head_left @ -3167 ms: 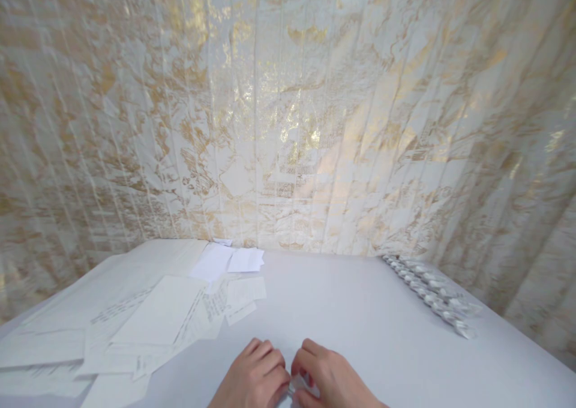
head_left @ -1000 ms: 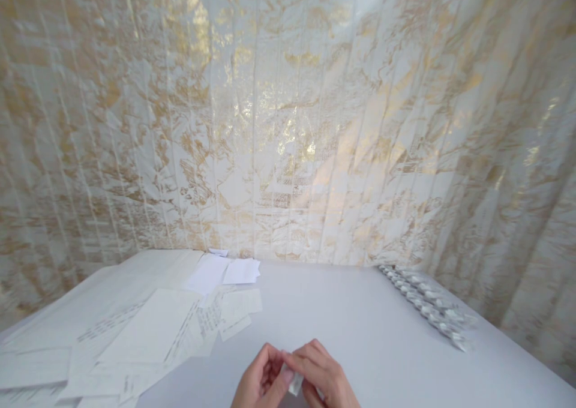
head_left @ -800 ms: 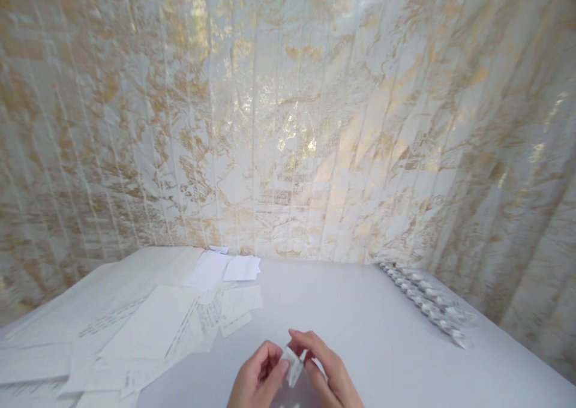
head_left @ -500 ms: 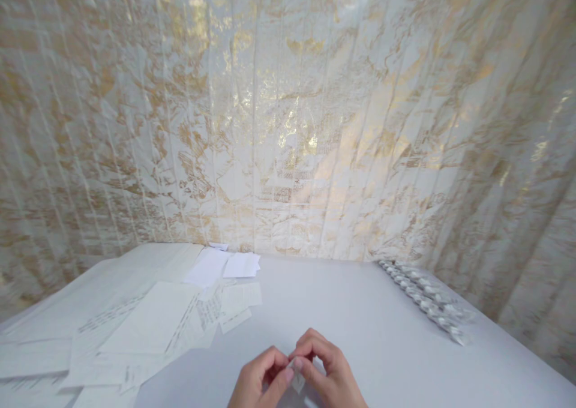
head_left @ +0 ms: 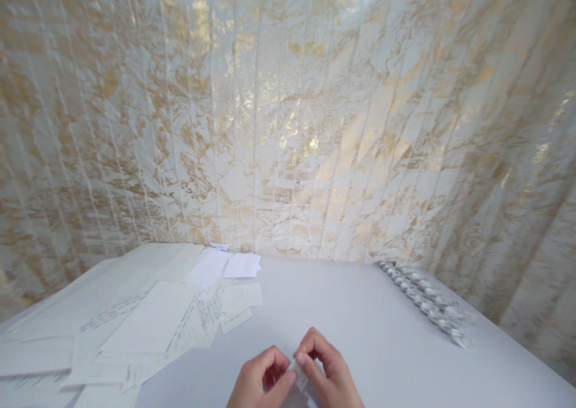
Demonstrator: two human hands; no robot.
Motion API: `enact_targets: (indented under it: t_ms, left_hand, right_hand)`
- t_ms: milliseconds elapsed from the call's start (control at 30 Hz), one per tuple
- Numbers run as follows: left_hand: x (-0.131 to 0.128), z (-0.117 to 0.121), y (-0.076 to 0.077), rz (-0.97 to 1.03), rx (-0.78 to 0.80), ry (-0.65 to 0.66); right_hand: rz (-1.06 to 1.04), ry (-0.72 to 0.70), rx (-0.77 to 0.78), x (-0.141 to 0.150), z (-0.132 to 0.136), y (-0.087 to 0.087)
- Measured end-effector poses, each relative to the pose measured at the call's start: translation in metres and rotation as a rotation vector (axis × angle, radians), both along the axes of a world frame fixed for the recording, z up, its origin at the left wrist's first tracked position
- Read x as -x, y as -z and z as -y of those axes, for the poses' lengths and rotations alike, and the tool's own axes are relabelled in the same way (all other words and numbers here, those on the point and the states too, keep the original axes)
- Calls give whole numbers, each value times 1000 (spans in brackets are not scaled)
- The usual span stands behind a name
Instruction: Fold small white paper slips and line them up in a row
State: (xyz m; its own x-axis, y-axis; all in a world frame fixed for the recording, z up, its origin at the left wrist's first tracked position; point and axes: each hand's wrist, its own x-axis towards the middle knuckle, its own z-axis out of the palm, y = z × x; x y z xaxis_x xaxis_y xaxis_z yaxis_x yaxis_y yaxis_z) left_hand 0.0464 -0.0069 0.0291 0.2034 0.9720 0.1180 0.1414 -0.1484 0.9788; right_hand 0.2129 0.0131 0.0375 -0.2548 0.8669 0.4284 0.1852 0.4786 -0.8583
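Observation:
My left hand (head_left: 260, 383) and my right hand (head_left: 328, 375) meet at the near edge of the white table (head_left: 342, 312). Both pinch one small white folded piece (head_left: 298, 375) between thumbs and fingertips, held just above the tabletop. The piece is mostly hidden by my fingers, so I cannot make out what it is. My wrists run off the bottom of the view.
Several loose printed paper sheets (head_left: 148, 321) lie spread over the table's left half, with small white slips (head_left: 243, 265) at the back. A row of silvery blister strips (head_left: 427, 300) lies along the right edge. A gold-and-white patterned curtain (head_left: 288, 114) hangs behind.
My hands lifted off the table and worked the small white piece between the fingertips; it stood out more openly for a moment and is now pinched closer between both hands.

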Motion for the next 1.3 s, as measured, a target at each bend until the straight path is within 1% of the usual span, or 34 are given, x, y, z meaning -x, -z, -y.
enact_targets:
  t_ms: [67, 133, 200, 267, 367, 500, 667, 833, 933, 1133, 1300]
  left_hand:
    - [0, -1, 2, 11, -8, -16]
    - [0, -3, 5, 44, -14, -31]
    - [1, -5, 8, 74, -7, -43]
    - [2, -6, 8, 86, 2, -46]
    - [3, -5, 4, 89, 8, -44]
    - [3, 0, -5, 96, 2, -46]
    - [3, 3, -9, 87, -19, -33]
    - [3, 2, -8, 95, -13, -27]
    - [4, 0, -6, 78, -4, -15]
    - [4, 0, -3, 72, -46, 0]
    - [3, 1, -1, 58, -69, 12]
  right_hand:
    - [1, -2, -17, -1, 0, 1]
    - [28, -17, -114, -5, -1, 0]
    - [132, -56, -272, -9, -1, -3]
    - [281, -89, -401, -13, -1, -5]
    - [403, -85, -473, -14, -2, -2]
    - [424, -92, -474, -13, -3, 5]
    - [405, -85, -436, -14, -1, 1]
    - [443, -123, -470, -14, -2, 0]
    - [484, -118, -506, -14, -3, -1]
    - [547, -152, -495, -14, -2, -8]
    - [519, -162, -506, -13, -1, -10]
